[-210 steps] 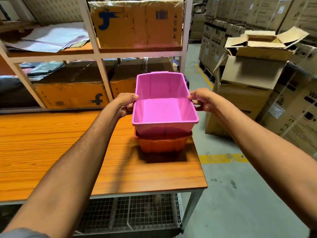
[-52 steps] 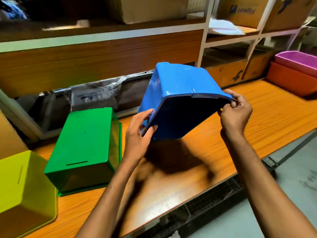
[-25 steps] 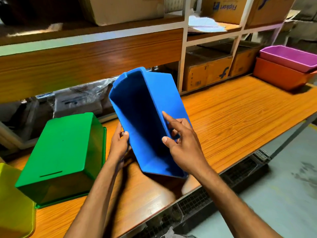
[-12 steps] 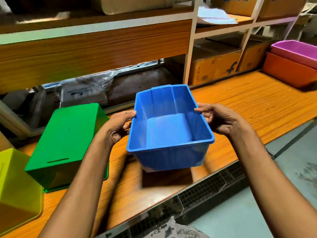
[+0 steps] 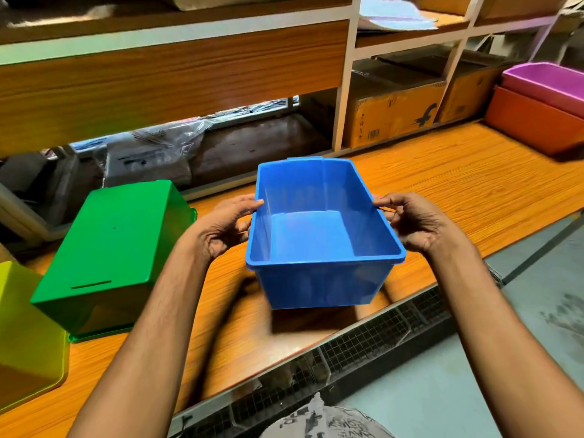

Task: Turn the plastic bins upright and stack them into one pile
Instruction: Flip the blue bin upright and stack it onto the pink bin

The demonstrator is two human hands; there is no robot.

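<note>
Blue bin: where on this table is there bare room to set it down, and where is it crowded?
Widest bare patch: the table between the blue bin and the orange bin carrying the pink bin. A narrower strip lies between the blue bin and the overturned green bin. The left end is crowded: green bin and yellow-green bin sit close together.

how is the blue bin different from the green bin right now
The blue bin is upright, opening up; the green bin is upside down, base on top. The blue bin is held at its rim by the left hand and right hand; the green bin rests untouched on the table. Both are rectangular plastic bins.
</note>
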